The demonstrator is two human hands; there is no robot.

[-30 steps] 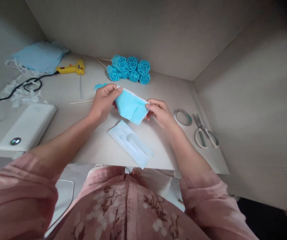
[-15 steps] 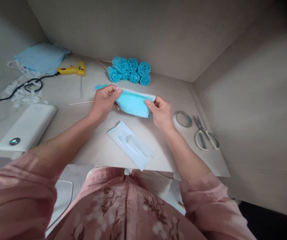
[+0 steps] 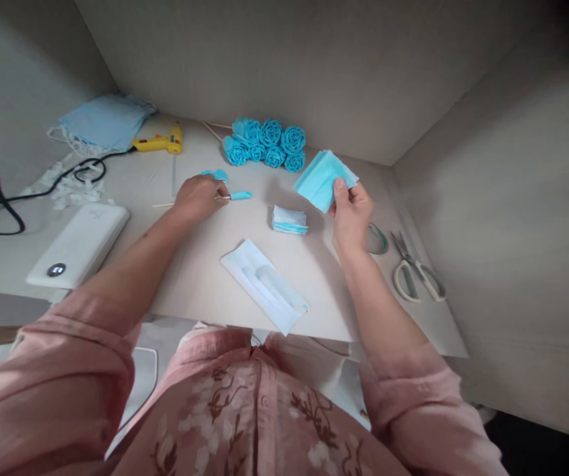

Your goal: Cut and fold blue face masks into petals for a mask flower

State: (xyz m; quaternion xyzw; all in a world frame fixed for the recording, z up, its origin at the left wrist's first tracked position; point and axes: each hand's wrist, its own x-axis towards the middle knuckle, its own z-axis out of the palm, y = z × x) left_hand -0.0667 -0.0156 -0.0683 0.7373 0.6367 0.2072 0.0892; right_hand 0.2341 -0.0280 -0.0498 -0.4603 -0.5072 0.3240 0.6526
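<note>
My right hand (image 3: 352,215) is raised over the right side of the table, pinching a folded light-blue piece of face mask fabric (image 3: 321,182) between thumb and fingers. On the left, my left hand (image 3: 199,199) is down at the tabletop with its fingers closed on a thin wooden stick (image 3: 162,205). A bright blue wrapped tip (image 3: 240,196) sticks out from the stick's right end. Between the hands lies a small stack of cut mask pieces (image 3: 290,220). Nearer to me is an opened-out mask sheet (image 3: 267,287). Small blue scraps (image 3: 215,175) lie just behind my left hand.
Blue fabric roses (image 3: 264,142) lie at the back. A yellow glue gun (image 3: 160,141), a pile of masks (image 3: 108,122), white scraps (image 3: 73,188) and a white power bank (image 3: 80,244) are at left. Scissors (image 3: 416,271) and a tape roll (image 3: 378,239) lie at right.
My left hand has let go of the fabric and moved down to the stick. My right hand has lifted the fabric up and right, and the small stack is now uncovered.
</note>
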